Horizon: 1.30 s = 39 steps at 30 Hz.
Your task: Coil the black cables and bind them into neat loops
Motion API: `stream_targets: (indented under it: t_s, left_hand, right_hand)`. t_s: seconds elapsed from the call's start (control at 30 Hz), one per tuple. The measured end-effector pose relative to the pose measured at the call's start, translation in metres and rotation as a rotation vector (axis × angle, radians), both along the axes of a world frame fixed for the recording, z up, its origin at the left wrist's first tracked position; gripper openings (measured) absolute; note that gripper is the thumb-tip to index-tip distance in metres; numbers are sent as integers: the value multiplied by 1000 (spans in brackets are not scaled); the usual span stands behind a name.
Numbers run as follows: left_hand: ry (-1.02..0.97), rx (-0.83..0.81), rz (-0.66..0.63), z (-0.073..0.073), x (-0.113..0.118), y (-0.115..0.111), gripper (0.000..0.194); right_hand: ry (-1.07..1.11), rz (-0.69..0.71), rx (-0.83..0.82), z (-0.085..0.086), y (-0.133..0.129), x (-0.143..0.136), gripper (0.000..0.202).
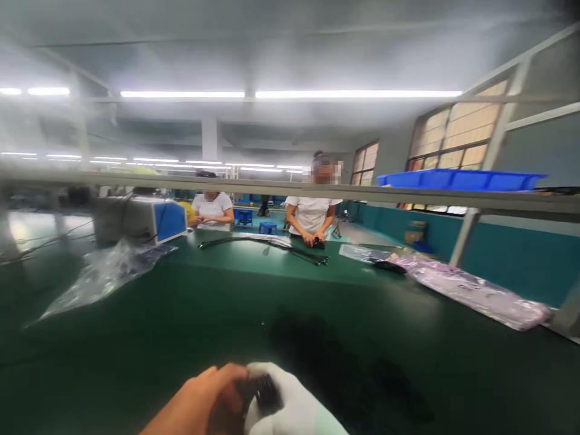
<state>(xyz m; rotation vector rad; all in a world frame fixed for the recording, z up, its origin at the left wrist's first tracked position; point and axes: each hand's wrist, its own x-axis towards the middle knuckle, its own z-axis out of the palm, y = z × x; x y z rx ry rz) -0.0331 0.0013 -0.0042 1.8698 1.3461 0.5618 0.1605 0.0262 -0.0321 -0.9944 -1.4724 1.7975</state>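
At the bottom centre, my left hand (211, 396) is bare and its fingers curl against a small black item (267, 393). My right hand (292, 402), in a white glove, wraps round the same item from the right. Both hands touch each other over the green tabletop (181, 326). Blur hides the item's exact shape and the fingertips.
Black cables (263, 240) lie across the table's far side. A clear plastic bag (109, 269) and a grey-blue machine (140, 220) are left, pinkish bags (471, 287) right. Two people sit opposite. Overhead, a shelf bar holds a blue tray (462, 180).
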Motion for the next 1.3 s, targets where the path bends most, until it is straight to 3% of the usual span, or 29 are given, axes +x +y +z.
stream_targets:
  t_s: [0.07,0.17,0.3,0.4,0.53,0.6,0.67,0.73,0.87,0.97,1.03,1.2,1.23,1.3]
  left_hand:
    - [-92,-50,-14,1,5,-2,59]
    - [-138,-64,-26,-4,12,-5,62]
    - [57,-30,30,-10,20,-3,54]
    - [167,-49,-15,-12,16,9,43]
    - [-72,-327,-137,-25,4,26,12]
    - [-136,-376,-98,-36,3,28,16]
    - [-149,-378,-50,-43,7,26,17]
    - [-196,-392,1,-42,11,22,16]
    - [-619,-416,139,-20,13,16,16]
    - [-866,-376,186,-4,12,11,28]
    - [-810,-264,185,1,13,8,34]
    - [-288,121,62,4,21,7,41]
    - [-269,134,56,3,21,9,38]
    - [-373,-1,24,2,20,15,34]
  right_hand:
    - [66,59,34,-9,0,-7,60]
    - [109,2,107,-25,0,-18,64]
    - [-29,-90,215,-38,-2,-22,67]
    - [-238,-86,257,-33,-2,-19,75]
    - [-443,-127,363,-17,-3,-14,38]
    - [-284,-92,294,-11,-5,-12,32]
    - [52,22,117,-8,-6,-9,39]
    - [319,132,-43,-9,-6,-6,45]
    - [534,296,-140,-17,-3,-5,51]
    - [524,279,-142,-22,-3,-5,58]
    - [497,228,-155,-21,-4,-5,62]
    - [495,296,-199,-22,-3,-7,56]
    - [510,297,-214,-24,-2,-8,54]
    - [558,255,-248,-28,-1,-11,48]
